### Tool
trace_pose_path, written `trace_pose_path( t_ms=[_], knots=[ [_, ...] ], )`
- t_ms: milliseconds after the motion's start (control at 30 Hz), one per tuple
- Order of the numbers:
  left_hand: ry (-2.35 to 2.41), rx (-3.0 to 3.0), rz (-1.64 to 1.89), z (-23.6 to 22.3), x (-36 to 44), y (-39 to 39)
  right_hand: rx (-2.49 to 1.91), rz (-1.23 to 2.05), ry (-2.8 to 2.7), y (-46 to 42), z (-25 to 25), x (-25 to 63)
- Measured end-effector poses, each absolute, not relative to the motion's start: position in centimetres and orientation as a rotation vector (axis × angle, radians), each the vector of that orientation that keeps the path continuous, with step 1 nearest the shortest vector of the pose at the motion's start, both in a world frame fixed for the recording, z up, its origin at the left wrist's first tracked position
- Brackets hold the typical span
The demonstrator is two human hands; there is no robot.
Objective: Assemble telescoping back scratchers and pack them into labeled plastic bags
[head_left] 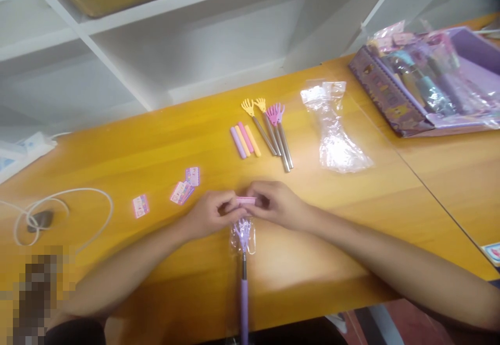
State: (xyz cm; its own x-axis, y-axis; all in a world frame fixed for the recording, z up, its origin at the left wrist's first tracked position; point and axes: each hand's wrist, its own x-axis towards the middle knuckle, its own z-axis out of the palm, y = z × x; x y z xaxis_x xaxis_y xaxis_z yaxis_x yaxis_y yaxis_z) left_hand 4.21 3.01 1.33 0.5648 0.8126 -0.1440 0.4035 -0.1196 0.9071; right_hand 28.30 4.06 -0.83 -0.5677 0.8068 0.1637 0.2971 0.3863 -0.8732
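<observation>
My left hand point(211, 212) and my right hand point(279, 204) meet at the table's near middle, fingers closed on a small pink card point(246, 200) between them. Just below the fingertips lies a purple back scratcher point(244, 287) in a clear plastic bag, its claw end toward my hands and its handle toward me. Whether the card is joined to the bag's top is hidden by my fingers. To the left are more pink printed cards point(140, 206). Beyond my hands lie several metal scratcher rods with yellow, pink and purple claws point(274, 115), beside loose coloured handle sleeves point(245, 140).
Clear plastic bags point(338, 131) lie at the right of the rods. A purple display box point(394, 97) with packed scratchers stands at the far right. A white cable point(103, 214) curls at the left, near a power strip point(27, 152). White shelving point(219, 48) borders the table's back.
</observation>
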Motion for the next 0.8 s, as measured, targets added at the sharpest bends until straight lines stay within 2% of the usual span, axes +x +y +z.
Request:
trace_pose_path(
  t_ms=[267,800],
  knots=[
    [1.094,1.661,0.500,0.4,4.0,3.6,-0.937,1.038,-2.195,3.6,-0.3,28.1],
    [1.069,1.649,0.510,1.3,4.6,3.6,-0.897,1.176,-2.154,3.8,0.1,28.2]
  ],
)
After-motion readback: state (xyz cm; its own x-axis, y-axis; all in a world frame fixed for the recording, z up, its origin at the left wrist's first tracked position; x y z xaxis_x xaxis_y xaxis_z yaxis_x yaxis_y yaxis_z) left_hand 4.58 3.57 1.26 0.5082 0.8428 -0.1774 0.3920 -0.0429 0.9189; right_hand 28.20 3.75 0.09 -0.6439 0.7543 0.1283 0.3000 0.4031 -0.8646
